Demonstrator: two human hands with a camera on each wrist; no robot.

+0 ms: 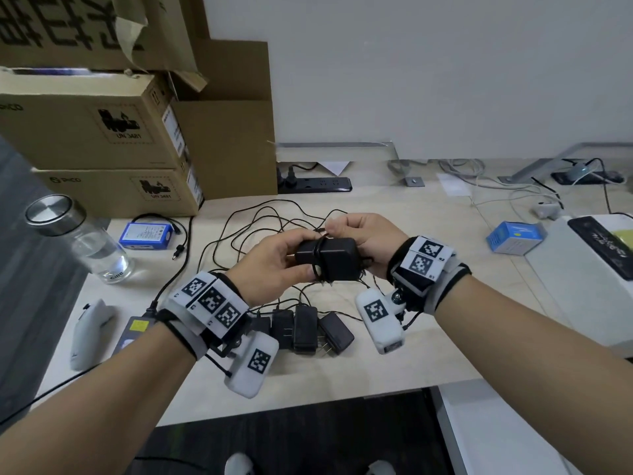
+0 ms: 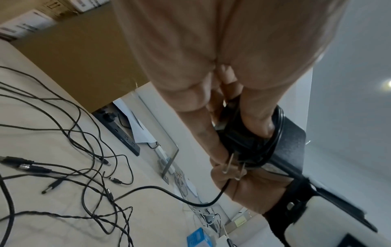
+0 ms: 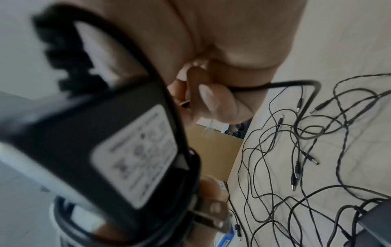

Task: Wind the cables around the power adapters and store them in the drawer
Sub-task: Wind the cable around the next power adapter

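Near the front edge of the tabletop lie four spare black adapters in a row, their cables tangled toward the middle. Above them, held clear of the surface, is the black power adapter with several turns of its cable wound around it. The left hand grips one end, fingers curled around the body. The right hand steadies the other end and pinches the cable between thumb and forefinger. Cardboard boxes fill the far left corner.
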